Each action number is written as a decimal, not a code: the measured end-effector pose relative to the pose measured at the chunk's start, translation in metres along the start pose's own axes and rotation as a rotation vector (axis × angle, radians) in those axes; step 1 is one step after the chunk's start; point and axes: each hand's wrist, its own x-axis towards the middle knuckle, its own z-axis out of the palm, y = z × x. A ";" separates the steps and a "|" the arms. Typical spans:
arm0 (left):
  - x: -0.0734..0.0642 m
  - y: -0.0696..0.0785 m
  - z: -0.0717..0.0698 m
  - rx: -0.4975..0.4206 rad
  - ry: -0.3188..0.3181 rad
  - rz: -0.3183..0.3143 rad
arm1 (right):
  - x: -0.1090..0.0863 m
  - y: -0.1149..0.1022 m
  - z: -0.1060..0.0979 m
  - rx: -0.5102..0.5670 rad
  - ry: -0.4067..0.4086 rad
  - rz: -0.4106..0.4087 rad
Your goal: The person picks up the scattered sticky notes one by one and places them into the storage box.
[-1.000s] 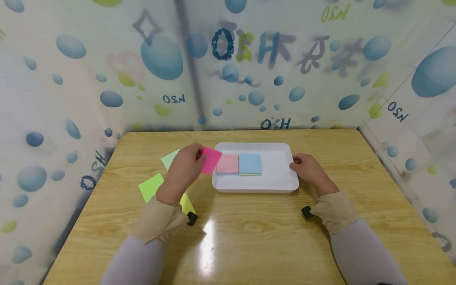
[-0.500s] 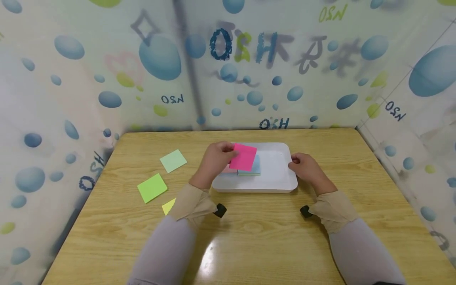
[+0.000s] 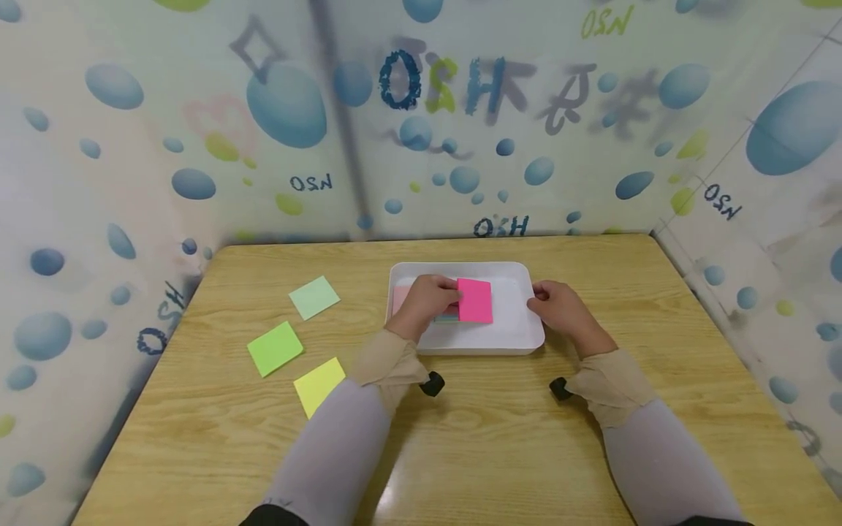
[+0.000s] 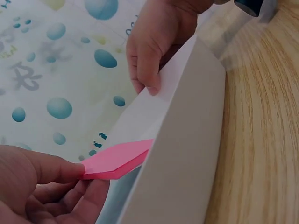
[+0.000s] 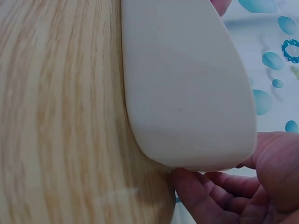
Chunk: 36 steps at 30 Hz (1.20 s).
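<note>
Currently on the worktop (image 3: 493, 446), directions read from the head view with 12 o'clock toward the wall (image 3: 463, 201):

Item: hot-pink pad (image 3: 476, 301), square, its thickness visible along the edge. Located over the middle of the tray, slightly tilted in the left wrist view; contact with anything below it cannot be told.

Item: left hand (image 3: 426, 301). Pinches the hot-pink pad between thumb and fingers at the pad's 9 o'clock edge.

Item: white tray (image 3: 516, 318), shallow, rectangular, rounded corners, long side running from 9 to 3 o'clock.

Item: right hand (image 3: 559, 307). Grips the tray at its 3 o'clock end, thumb and fingers about the wall.

Contents of tray: light-pink pad (image 3: 400, 296) toward 9 o'clock, mostly hidden by the left hand; blue pad (image 3: 448, 317) just beside it, only a strip visible.

Loose squares, apart from one another: pale-green note (image 3: 314, 297) at the tray's 9 o'clock; bright-green note (image 3: 275, 348) between 8 and 9; yellow note (image 3: 319, 383) at 8, one corner meeting the left sleeve (image 3: 335, 453) in view.

Backdrop: wall printed with blue and green spots and lettering.
</note>
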 end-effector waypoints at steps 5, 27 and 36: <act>0.009 0.000 0.011 -0.034 -0.008 -0.029 | 0.001 0.000 0.000 0.004 0.000 0.016; 0.025 0.009 0.047 0.078 -0.008 0.015 | 0.002 0.001 0.001 -0.001 0.020 -0.020; 0.026 0.013 0.055 0.202 0.010 0.032 | 0.002 0.002 0.001 0.003 0.006 0.001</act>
